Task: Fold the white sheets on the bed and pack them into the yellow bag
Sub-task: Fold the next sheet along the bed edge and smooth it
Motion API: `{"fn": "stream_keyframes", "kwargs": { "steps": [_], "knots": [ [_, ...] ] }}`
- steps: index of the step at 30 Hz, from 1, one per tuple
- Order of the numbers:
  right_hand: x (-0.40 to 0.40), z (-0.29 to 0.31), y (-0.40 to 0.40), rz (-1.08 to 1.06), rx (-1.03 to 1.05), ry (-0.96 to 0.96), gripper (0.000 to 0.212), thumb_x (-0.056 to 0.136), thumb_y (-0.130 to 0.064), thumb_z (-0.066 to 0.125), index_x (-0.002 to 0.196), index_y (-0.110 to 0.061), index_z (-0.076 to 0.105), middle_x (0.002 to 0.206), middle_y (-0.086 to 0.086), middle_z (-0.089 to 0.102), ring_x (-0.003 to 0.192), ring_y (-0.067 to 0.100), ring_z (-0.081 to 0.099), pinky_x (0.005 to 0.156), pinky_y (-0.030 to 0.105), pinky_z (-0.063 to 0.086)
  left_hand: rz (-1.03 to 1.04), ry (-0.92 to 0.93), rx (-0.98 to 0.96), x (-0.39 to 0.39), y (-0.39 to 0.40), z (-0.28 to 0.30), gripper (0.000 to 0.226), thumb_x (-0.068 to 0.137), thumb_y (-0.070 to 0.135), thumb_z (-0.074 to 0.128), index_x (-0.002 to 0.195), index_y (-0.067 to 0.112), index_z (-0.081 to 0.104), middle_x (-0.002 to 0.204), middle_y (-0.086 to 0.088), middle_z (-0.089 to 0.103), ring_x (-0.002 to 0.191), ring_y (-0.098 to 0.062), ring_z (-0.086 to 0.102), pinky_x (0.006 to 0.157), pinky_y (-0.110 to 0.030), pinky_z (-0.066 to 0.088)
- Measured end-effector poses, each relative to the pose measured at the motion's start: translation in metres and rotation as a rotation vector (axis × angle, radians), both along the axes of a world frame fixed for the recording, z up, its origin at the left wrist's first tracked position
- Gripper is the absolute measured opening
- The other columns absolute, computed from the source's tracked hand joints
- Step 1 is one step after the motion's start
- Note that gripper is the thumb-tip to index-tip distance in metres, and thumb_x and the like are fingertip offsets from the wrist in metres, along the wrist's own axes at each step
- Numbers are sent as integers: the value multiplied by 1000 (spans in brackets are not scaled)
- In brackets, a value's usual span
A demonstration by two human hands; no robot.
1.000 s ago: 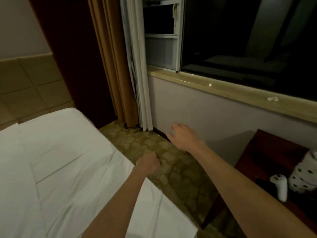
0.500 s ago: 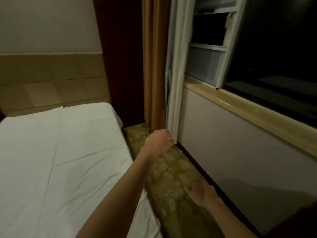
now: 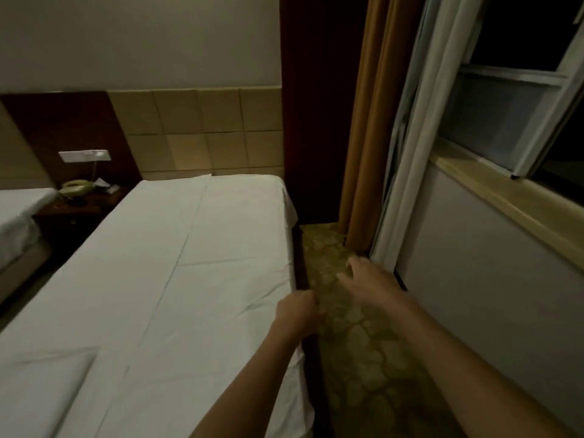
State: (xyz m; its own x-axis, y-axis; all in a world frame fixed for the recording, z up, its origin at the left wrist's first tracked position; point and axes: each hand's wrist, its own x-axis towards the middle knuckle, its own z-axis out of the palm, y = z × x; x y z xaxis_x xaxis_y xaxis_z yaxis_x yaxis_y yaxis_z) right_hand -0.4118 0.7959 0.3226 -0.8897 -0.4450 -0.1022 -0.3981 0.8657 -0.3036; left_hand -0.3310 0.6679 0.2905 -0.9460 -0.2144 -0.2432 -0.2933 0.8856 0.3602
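- Dim hotel room, white sheet (image 3: 189,279) spread flat on bed (image 3: 298,279).
- Left hand (image 3: 297,311) curled at sheet edge — grip unclear; right hand (image 3: 369,282) loose, empty.
- Pinch the hem firmly, lift evenly.

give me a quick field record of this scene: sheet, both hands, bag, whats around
white sheet: spread flat over the bed, a few creases, not yet folded
left hand: fingers curled at the sheet's right edge; whether it grips the sheet is unclear
right hand: fingers spread, holding nothing, over the patterned carpet between bed and wall
yellow bag: not in view
headboard: tan padded panels
nightstand: left of bed, telephone on it
curtains: hang beside the window
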Motion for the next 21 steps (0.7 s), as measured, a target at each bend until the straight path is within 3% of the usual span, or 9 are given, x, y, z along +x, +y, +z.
{"fn": "stream_keyframes", "kwargs": {
  "steps": [4,8,16,21],
  "knots": [
    [-21,40,-24,28,-63,127,44,100,-47,37,131,-17,45,129,5,51,115,25,50,94,44,44,33,-94,-42,16,-24,-28,37,95,36,50,125,16,55,127,-8,58,115,-27,56,92,-35,47],
    [-40,49,-49,72,-92,152,45,100,-46,38,134,-17,42,130,5,50,115,25,50,94,45,45,108,-130,-74,15,-47,-34,38,95,38,49,129,20,53,132,-5,55,119,-24,53,94,-34,43],
    [-98,-45,-74,170,86,-71,46,100,-45,34,132,-13,43,131,9,50,116,27,49,95,41,43,277,-49,-105,-60,-89,-8,41,96,39,48,132,20,51,134,-6,54,120,-24,52,96,-35,44],
    [-157,-84,-87,310,217,-156,47,99,-46,36,135,-15,41,134,7,49,121,27,48,100,45,42,436,67,-96,-132,-109,15,40,96,38,49,130,19,52,132,-4,55,118,-24,53,95,-35,44]
  ]
}}
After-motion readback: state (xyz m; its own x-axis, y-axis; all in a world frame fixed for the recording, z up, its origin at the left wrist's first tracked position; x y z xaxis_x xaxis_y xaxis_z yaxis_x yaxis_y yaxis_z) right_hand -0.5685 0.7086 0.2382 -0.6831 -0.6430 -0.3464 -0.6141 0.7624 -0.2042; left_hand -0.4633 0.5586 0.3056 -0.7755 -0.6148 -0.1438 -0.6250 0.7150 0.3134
